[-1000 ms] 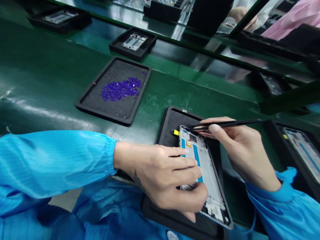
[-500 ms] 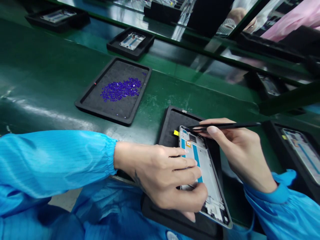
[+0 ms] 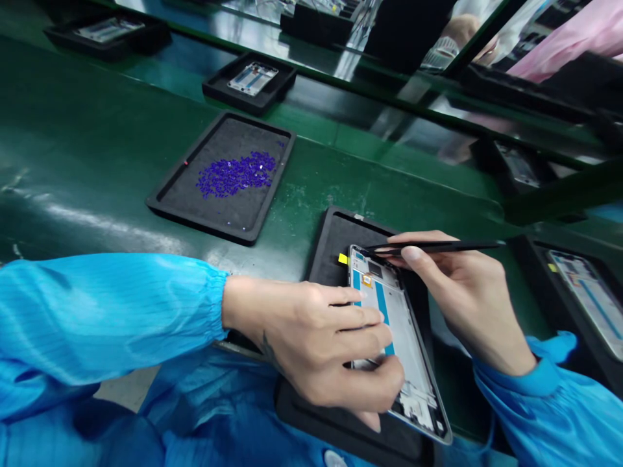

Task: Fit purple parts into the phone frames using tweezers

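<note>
A silver phone frame (image 3: 406, 324) with blue adhesive strips lies tilted over a black tray (image 3: 335, 237). My left hand (image 3: 331, 340) is closed on its left side, fingers across the inner face and thumb bent near the lower edge. In my right hand (image 3: 460, 279) is a pair of black tweezers (image 3: 452, 246), pinched between thumb and fingers. The tweezers' tips reach the top end of the frame, beside a small yellow tab (image 3: 343, 259). Whether the tips grip anything is too small to tell.
Left of centre, another black tray (image 3: 219, 217) bears a heap of tiny purple parts (image 3: 236, 174). Behind it stand trays with phone frames (image 3: 253, 79), (image 3: 111, 30). At right is a tray with one more phone frame (image 3: 588, 298). A green metal rail (image 3: 559, 188) crosses the upper right.
The trays along the back have shifted slightly left, and those at the right edge a little too. Both hands, the phone frame and the tweezers stay nearly still.
</note>
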A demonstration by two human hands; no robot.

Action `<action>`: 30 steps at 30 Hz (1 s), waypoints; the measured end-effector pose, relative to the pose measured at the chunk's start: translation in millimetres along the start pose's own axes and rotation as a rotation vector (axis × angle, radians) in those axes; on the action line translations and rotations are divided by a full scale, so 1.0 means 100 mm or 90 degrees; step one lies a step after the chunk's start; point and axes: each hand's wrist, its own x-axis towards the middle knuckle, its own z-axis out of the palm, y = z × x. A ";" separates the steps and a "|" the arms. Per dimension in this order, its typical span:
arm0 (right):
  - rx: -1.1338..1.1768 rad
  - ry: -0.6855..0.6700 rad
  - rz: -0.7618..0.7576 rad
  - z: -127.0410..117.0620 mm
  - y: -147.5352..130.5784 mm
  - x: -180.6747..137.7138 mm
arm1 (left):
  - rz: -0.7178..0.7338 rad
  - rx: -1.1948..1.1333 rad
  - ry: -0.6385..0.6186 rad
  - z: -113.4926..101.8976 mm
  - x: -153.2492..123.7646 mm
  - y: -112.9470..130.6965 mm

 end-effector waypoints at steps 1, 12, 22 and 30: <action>-0.001 0.000 -0.001 0.00 0.00 0.00 | -0.001 -0.002 0.000 0.00 0.00 0.00; 0.003 0.000 0.018 0.00 -0.02 -0.01 | 0.008 -0.004 -0.029 -0.03 -0.01 0.00; 0.015 -0.012 0.016 -0.02 0.00 0.00 | -0.005 0.001 -0.024 -0.02 0.00 0.01; 0.172 0.004 0.083 -0.01 0.01 0.02 | -0.017 -0.004 -0.003 0.00 -0.02 0.04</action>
